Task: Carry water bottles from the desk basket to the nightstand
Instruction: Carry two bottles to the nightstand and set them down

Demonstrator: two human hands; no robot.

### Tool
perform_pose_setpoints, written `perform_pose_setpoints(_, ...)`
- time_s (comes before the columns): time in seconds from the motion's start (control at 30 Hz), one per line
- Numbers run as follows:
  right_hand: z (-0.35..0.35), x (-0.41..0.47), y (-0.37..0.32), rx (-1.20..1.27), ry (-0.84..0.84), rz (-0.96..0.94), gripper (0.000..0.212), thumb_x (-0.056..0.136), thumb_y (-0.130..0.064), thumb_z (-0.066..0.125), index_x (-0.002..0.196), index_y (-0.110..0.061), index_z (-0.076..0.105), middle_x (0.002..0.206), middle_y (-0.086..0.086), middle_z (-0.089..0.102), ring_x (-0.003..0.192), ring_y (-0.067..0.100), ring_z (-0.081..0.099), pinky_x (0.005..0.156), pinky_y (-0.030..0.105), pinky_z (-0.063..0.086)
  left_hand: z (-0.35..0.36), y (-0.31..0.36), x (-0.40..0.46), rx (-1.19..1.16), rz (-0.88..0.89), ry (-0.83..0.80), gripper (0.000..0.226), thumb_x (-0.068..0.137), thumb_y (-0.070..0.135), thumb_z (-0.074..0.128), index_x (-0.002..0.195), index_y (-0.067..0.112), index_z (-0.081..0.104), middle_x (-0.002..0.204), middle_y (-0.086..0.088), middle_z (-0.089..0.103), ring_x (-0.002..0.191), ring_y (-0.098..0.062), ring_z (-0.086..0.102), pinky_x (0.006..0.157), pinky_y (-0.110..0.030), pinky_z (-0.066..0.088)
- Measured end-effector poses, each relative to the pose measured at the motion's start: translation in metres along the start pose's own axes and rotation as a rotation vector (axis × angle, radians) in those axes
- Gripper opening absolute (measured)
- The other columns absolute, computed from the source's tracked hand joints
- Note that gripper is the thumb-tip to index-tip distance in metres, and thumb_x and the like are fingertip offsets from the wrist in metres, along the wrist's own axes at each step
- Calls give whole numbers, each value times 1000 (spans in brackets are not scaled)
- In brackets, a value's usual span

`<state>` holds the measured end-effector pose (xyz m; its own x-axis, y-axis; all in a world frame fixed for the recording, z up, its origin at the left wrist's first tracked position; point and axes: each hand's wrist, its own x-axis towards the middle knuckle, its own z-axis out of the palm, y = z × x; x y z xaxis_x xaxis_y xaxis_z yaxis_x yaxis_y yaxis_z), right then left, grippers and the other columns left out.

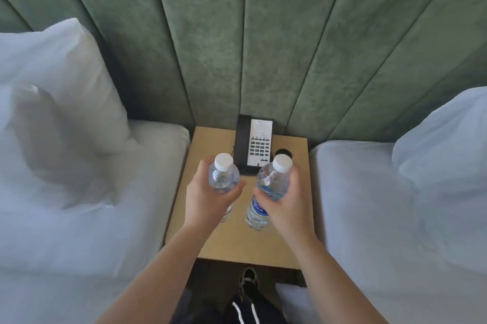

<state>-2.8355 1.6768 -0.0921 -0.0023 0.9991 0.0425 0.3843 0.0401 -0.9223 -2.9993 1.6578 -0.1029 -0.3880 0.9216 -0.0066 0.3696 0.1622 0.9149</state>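
I hold two clear plastic water bottles with white caps over the light wooden nightstand (pixel 237 242). My left hand (pixel 208 199) is wrapped around the left bottle (pixel 223 176), whose lower half is hidden behind my palm. My right hand (pixel 287 205) grips the right bottle (pixel 271 184) at its middle; its blue label and base show below my fingers. Both bottles stand roughly upright, just in front of the phone. Whether their bases touch the nightstand top I cannot tell. The desk basket is out of view.
A black desk phone (pixel 253 144) stands at the back of the nightstand, with a round black hole (pixel 283 153) beside it. White beds with pillows flank the nightstand, left (pixel 79 192) and right (pixel 395 205). A green padded headboard (pixel 237 47) rises behind.
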Motion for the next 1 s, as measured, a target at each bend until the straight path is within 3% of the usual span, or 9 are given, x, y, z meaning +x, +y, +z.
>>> perform_pose_setpoints(0.1, 11, 38, 6, 25, -46, 1, 63, 70, -27, 82, 123, -28, 47, 113, -11, 62, 103, 4, 60, 87, 28, 51, 7, -5, 28, 23, -23, 30, 57, 64, 43, 85, 104, 51, 46, 97, 39, 58, 88, 16, 58, 62, 1, 40)
perform_pose_setpoints(0.2, 28, 74, 12, 48, -74, 2, 59, 69, -25, 82, 118, -26, 49, 107, -12, 63, 98, 1, 61, 83, 18, 48, 7, -16, 56, 43, -90, 57, 64, 62, 45, 84, 109, 53, 42, 96, 32, 61, 91, 15, 57, 60, -6, 42)
perform_pose_setpoints(0.3, 54, 109, 23, 32, -128, 4, 66, 68, -24, 83, 124, -16, 49, 110, -4, 64, 101, 5, 60, 87, 20, 47, 5, -31, 88, 53, -163, 76, 68, 58, 47, 84, 106, 53, 36, 95, 24, 59, 88, 17, 55, 58, -7, 40)
perform_pose_setpoints(0.5, 127, 170, 47, 19, -163, 29, 66, 69, -15, 80, 125, -16, 46, 112, 1, 61, 101, 9, 60, 82, 7, 40, 3, -78, 167, 66, -220, -3, 65, 58, 49, 83, 104, 48, 38, 94, 23, 59, 85, 13, 56, 57, -8, 39)
perform_pose_setpoints(0.6, 165, 201, 63, -4, -143, 47, 65, 67, -17, 80, 123, -20, 46, 112, 0, 60, 103, 11, 58, 85, 15, 43, 9, -104, 205, 83, -188, -56, 65, 56, 56, 79, 104, 49, 37, 95, 25, 58, 89, 19, 51, 57, -1, 38)
perform_pose_setpoints(0.77, 209, 243, 96, -31, -64, 111, 59, 64, -25, 79, 107, -44, 43, 106, -8, 62, 95, 6, 60, 78, 21, 46, 23, -150, 264, 110, -152, -92, 67, 57, 56, 78, 107, 43, 36, 99, 18, 58, 93, -10, 57, 66, -21, 42)
perform_pose_setpoints(0.87, 225, 262, 111, -28, -55, 146, 58, 64, -30, 80, 106, -46, 43, 104, -11, 63, 95, 8, 61, 83, 26, 48, 30, -170, 294, 85, -187, -74, 66, 63, 45, 82, 111, 34, 39, 105, 11, 60, 95, -14, 60, 64, -20, 44)
perform_pose_setpoints(1.0, 243, 274, 123, -47, -73, 146, 57, 65, -26, 81, 104, -45, 44, 96, -18, 61, 86, -12, 56, 72, 5, 39, 39, -184, 317, 11, -209, -34, 65, 64, 41, 80, 112, 37, 37, 116, 5, 59, 104, -15, 57, 74, -24, 46)
